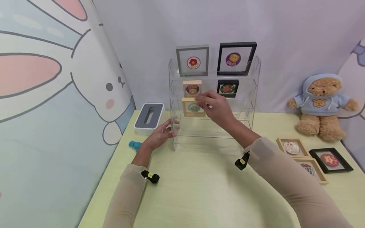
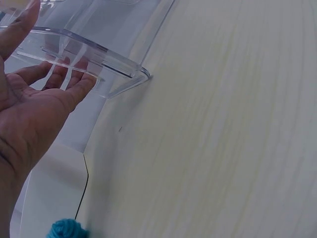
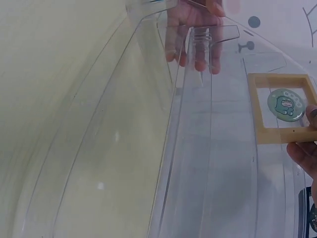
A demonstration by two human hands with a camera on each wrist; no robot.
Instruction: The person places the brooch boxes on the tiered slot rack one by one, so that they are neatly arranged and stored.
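Pinched in right hand (image 1: 218, 107), yellow frame (image 1: 189, 109) at the clear rack's (image 1: 208, 137) nine o'clock, left hand (image 1: 159, 136), fingers loosely extended, touching rack's side at eight, bear (image 1: 322, 103) well apart at three.

Taking the clear rack (image 1: 208, 145) as a dial, I see a honey-yellow frame (image 1: 188, 99) at nine o'clock with a green cartoon disc (image 1: 193, 108), a peach frame (image 1: 192, 82) at ten with a purple disc (image 1: 192, 90), a grey frame (image 1: 192, 47) at eleven round a red flower (image 1: 193, 62) on white, and a black frame (image 1: 238, 44) at one. Out at three, the teddy (image 1: 321, 104) is brown in a pale blue hoodie with a bear-face print. The table (image 1: 194, 193) is pale yellow-green, and the mural rabbit (image 1: 94, 85) at nine is white, grey-outlined, with pink inside its ears.
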